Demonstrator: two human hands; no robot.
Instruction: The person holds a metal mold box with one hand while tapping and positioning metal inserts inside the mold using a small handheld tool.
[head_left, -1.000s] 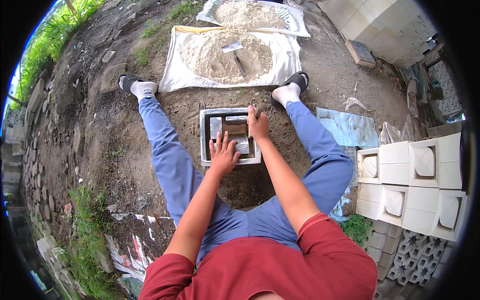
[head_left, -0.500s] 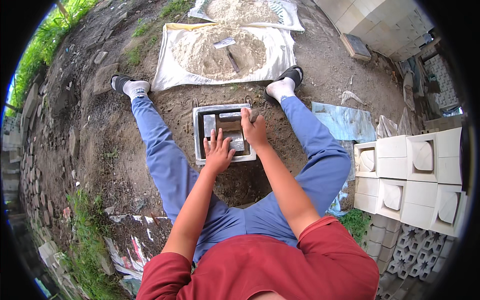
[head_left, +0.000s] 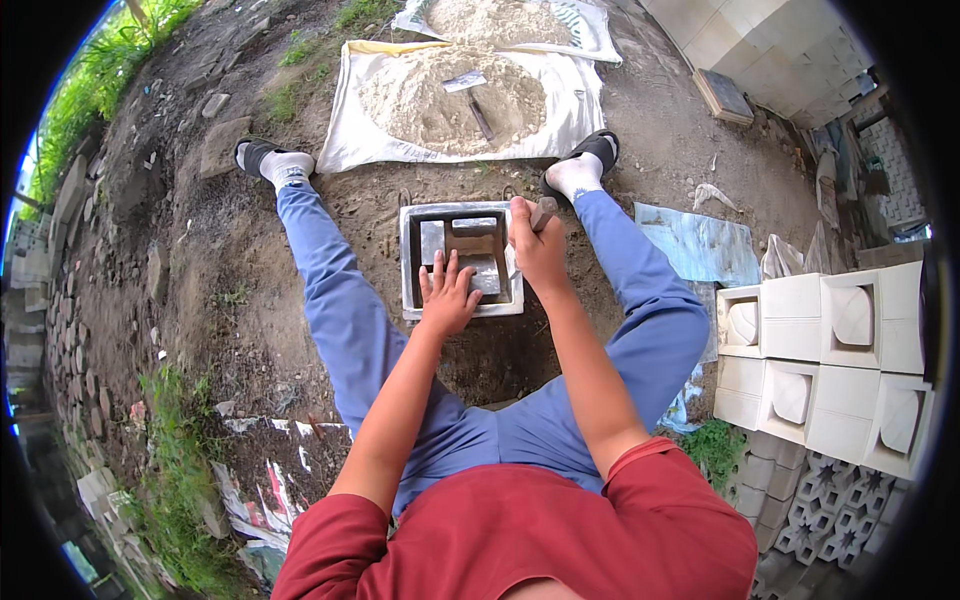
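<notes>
On the ground between my legs sits a square grey metal mould (head_left: 411, 300) with smaller metal parts inside it. My left hand (head_left: 447, 300) rests over its lower left part, fingers spread and touching the inner pieces. At the right rim my right hand (head_left: 540, 255) is wrapped round a wooden-handled tool (head_left: 543, 212). Its handle sticks up past my thumb. A pale flat edge shows beside the fingers, but most of the tool's working end is hidden by the hand.
Beyond my feet a white sack sheet (head_left: 337, 145) carries a pile of pale sandy powder (head_left: 400, 100) with a trowel (head_left: 480, 115) lying on it. A second heaped sack (head_left: 600, 45) lies behind. Pale moulded blocks (head_left: 790, 317) are stacked at right, near a blue sheet (head_left: 700, 245).
My right hand has shifted slightly outward at the mould's right rim, and the tool's handle now shows more. The left hand stays spread over the mould. The whole view has shifted slightly.
</notes>
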